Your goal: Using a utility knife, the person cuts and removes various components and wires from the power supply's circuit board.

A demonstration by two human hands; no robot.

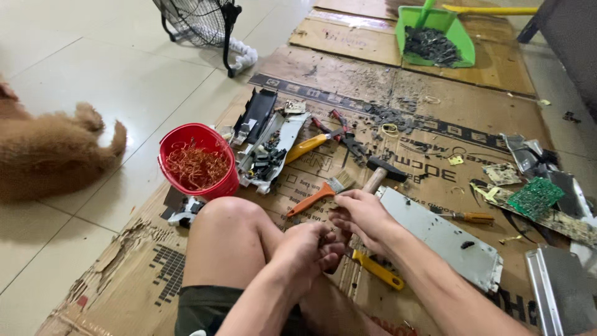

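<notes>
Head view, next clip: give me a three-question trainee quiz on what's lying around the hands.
1. True or false: the red bucket holds a tangle of copper-coloured wire.
2. Multiple choice: what lies on the cardboard closest beyond the right hand? A) green dustpan B) hammer C) floor fan
3. Fill in: the paintbrush has an ______ handle.

Key
1. True.
2. B: the hammer has its wooden handle running down to the right hand, while the green dustpan sits at the far end of the cardboard and the floor fan stands off it on the tiles.
3. Orange.

The left hand is curled close to the right one; what it grips is hidden.
</notes>
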